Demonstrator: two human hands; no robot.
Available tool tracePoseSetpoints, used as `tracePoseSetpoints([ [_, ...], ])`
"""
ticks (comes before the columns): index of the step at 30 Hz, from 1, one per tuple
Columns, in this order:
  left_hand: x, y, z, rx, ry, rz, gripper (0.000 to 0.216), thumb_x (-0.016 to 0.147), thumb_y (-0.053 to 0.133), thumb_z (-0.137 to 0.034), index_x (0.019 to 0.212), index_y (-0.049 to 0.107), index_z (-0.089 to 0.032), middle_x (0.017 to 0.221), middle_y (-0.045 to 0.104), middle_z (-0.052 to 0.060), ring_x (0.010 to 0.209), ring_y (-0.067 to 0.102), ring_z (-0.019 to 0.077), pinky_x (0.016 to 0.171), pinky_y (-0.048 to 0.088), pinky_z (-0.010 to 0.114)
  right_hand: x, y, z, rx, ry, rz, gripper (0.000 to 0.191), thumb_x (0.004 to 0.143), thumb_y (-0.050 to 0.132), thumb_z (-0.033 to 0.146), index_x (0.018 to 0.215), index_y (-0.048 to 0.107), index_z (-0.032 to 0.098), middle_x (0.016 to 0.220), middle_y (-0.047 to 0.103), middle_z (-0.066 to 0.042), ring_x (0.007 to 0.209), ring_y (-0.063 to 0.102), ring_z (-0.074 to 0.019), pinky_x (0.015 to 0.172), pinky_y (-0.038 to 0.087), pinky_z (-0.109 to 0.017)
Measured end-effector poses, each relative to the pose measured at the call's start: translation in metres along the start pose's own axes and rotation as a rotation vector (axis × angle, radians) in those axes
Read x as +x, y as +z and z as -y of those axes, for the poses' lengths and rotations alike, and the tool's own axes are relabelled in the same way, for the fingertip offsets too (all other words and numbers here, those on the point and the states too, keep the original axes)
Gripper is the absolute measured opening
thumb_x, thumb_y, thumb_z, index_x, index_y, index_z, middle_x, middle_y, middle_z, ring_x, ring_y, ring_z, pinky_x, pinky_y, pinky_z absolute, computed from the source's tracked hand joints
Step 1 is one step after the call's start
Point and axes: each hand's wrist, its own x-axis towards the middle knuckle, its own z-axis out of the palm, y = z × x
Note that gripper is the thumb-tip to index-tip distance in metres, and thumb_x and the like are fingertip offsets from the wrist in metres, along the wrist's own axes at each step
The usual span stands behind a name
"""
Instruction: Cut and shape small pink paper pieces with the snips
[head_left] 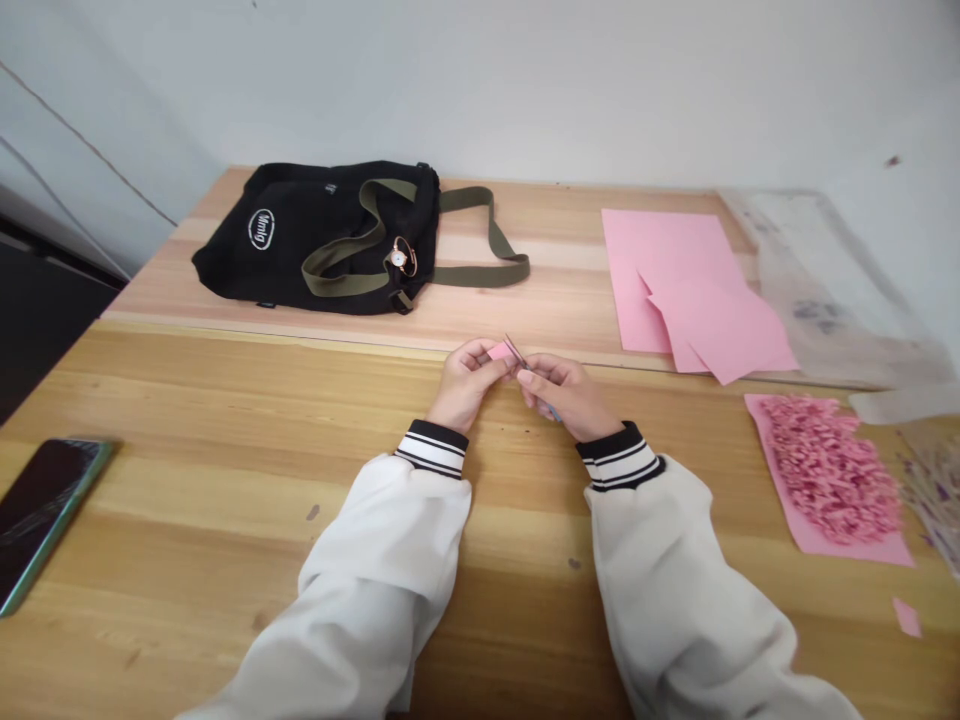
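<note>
One small pink paper strip (499, 351) pinched in left hand (462, 385); right hand (566, 394), just beside, grips scissors (517, 354), blades at paper's edge.

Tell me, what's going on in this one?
A person's left grip pinches a small pink paper piece, and the right grip holds scissors, blades close against the paper. Whether they are cutting through it is too small to tell. To the right, a heap of pink bits lies on a pink sheet, with larger pink sheets behind.
</note>
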Motion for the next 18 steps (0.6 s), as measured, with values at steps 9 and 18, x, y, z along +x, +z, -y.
tracePoseSetpoints([
  [9, 0.0002, 0.0002, -0.0003, 0.008, 0.001, 0.004, 0.024, 0.054, 0.082, -0.024, 0.065, 0.063, -0.014, 0.063, 0.066, -0.001, 0.057, 0.055, 0.0071, 0.062, 0.045, 0.022, -0.0002, -0.0003, 0.0008, -0.008, -0.003, -0.001, 0.045, 0.071, 0.069, 0.056, 0.088, 0.064, 0.015, 0.05, 0.05, 0.007, 0.037, 0.032, -0.0031, 0.036, 0.021, -0.019],
  [18, 0.0007, -0.0009, 0.0006, 0.014, 0.007, 0.011, 0.026, 0.053, 0.083, -0.026, 0.064, 0.063, -0.015, 0.062, 0.066, -0.001, 0.057, 0.055, 0.0073, 0.062, 0.045, 0.022, -0.0004, -0.0001, 0.0013, -0.013, 0.003, 0.001, 0.044, 0.071, 0.068, 0.056, 0.087, 0.063, 0.015, 0.05, 0.05, 0.007, 0.037, 0.032, -0.0034, 0.035, 0.021, -0.019],
])
